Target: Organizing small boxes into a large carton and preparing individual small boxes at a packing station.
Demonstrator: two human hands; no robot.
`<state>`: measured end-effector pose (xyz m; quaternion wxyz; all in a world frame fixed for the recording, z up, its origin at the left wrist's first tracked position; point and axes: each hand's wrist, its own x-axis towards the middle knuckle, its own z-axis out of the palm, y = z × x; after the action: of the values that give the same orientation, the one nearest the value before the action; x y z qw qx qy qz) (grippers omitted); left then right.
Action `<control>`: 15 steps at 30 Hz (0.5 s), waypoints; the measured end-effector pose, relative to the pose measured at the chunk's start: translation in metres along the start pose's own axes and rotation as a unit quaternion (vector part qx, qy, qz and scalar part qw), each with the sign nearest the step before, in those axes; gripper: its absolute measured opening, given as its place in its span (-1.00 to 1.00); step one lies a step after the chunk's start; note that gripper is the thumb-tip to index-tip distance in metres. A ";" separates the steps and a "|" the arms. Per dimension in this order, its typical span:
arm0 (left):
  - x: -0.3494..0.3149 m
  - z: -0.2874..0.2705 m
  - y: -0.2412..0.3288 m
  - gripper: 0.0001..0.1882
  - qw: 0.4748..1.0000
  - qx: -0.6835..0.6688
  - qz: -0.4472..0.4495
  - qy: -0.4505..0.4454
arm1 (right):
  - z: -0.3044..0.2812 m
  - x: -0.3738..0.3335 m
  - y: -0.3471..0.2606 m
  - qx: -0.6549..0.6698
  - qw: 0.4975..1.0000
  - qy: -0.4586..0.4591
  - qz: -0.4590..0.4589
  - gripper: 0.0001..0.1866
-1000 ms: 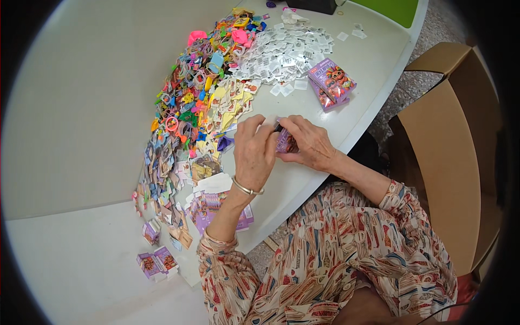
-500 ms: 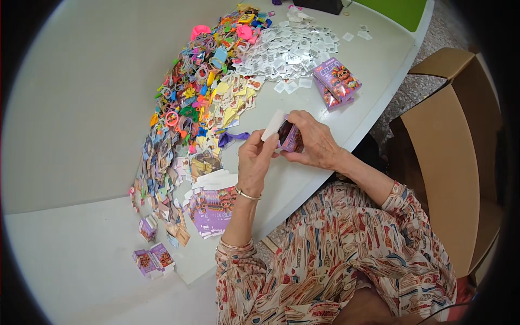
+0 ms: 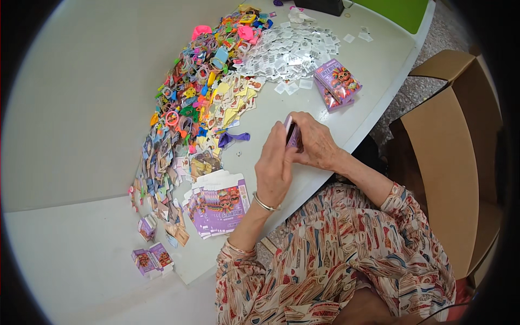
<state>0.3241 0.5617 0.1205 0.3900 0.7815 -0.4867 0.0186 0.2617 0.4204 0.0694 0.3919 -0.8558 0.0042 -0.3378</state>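
Between my two hands is a small purple printed box (image 3: 294,138), held over the table near its front edge. My left hand (image 3: 274,162) presses its fingers along the box's left side, by the lid flap. My right hand (image 3: 315,142) wraps round the other side, thumb and fingers closed on it. A dark gap shows at the box's upper end; most of the box is hidden by my fingers. Left of my hands lies a deflated purple balloon (image 3: 234,139). Below it, fanned flat purple cartons (image 3: 221,205) lie beside my left wrist.
A long heap of small colourful toys (image 3: 189,92) runs along the back, beside white square sachets (image 3: 290,51) and yellowish printed cards (image 3: 234,100). Purple boxes (image 3: 338,81) are stacked at right. Picture cards (image 3: 160,168) lie left. An open cardboard box (image 3: 441,141) stands beyond the table edge.
My left hand has moved right and up, closing against the box. The white flap, upright before, is now folded down toward the opening. The top flat carton has shifted right.
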 end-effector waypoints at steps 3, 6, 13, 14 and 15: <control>-0.004 0.007 0.009 -0.45 0.985 0.140 0.097 -0.025 | 0.001 -0.006 0.002 0.013 0.999 0.005 0.044 -0.05; -0.007 0.012 0.012 -0.45 0.969 0.211 0.128 -0.016 | 0.004 -0.008 0.005 0.026 0.998 0.001 0.064 -0.02; 0.001 -0.005 0.018 -0.54 0.982 -0.118 -0.132 -0.060 | 0.005 -0.004 0.001 0.018 0.997 0.002 0.074 -0.08; 0.001 -0.005 0.012 -0.55 0.961 -0.229 -0.154 -0.032 | 0.005 -0.002 0.000 0.017 0.997 0.002 0.074 -0.10; 0.000 -0.007 0.007 -0.56 0.925 -0.337 -0.175 -0.005 | 0.006 -0.002 -0.002 0.017 0.997 0.004 0.074 -0.10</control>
<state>0.3217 0.5643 0.1293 0.6252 0.6767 -0.3214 -0.2187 0.2633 0.4257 0.0669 0.4304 -0.8450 0.0631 -0.3111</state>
